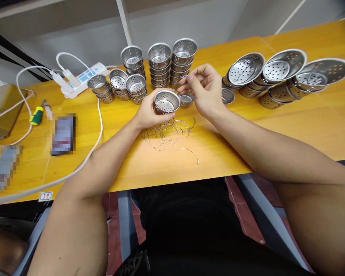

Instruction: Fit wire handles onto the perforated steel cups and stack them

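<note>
My left hand (148, 112) is wrapped round a small perforated metal cup (166, 102), its mouth tilted up toward me. Just right of the cup's rim, my right hand (202, 86) has thumb and fingers pinched together; a thin wire seems to run from them toward the cup, too fine to make out fully. Below the cup, a loose pile of curved metal wires (163, 134) lies on the yellow table (218, 161). One separate curved wire (191, 151) rests nearer the front edge. Another perforated cup (186, 100) stands behind, between my hands.
Stacks of perforated cups (159, 57) stand at the back, with larger tilted stacks (284, 69) at the right. Left are a white power strip (84, 78), a white cable (100, 122), a green-yellow screwdriver (36, 115) and two blurred phones (63, 135). A person's leg shows at lower left.
</note>
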{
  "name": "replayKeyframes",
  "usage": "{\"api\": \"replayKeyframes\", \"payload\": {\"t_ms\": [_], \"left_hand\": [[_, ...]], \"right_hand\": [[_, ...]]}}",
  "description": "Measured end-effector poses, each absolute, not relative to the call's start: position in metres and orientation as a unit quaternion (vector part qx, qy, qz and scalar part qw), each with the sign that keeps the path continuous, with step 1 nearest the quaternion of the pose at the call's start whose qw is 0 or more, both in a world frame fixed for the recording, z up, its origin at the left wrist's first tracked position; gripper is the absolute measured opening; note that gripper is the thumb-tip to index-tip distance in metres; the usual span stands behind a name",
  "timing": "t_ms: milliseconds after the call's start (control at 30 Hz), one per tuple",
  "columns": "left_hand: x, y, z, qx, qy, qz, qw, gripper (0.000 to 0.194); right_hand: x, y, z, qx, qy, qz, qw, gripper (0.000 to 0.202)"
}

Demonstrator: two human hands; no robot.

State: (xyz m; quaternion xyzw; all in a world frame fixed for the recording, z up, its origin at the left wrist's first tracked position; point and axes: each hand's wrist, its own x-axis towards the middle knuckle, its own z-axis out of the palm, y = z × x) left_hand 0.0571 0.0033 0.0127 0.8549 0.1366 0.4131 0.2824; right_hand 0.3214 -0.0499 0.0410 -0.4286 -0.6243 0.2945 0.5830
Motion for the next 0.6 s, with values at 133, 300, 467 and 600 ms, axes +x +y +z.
{"api": "replayKeyframes", "payload": {"t_ms": [133,300,467,600], "left_hand": [[0.058,0.002,0.016,0.865,0.151,0.419,0.230,0.098],[0.055,0.005,0.018,0.873,0.165,0.424,0.177,0.105],[0.052,0.007,0.019,0.891,0.142,0.392,0.179,0.117],[0.050,0.006,0.018,0.907,0.139,0.363,0.166,0.118]], "right_hand": [[0.319,-0.052,0.043,-0.438,-0.616,0.318,0.572,0.086],[0.322,-0.052,0.041,-0.403,-0.616,0.281,0.616,0.077],[0.328,-0.070,0.055,-0.417,-0.759,0.018,0.500,0.053],[0.330,-0.073,0.059,-0.450,-0.792,-0.032,0.411,0.040]]}}
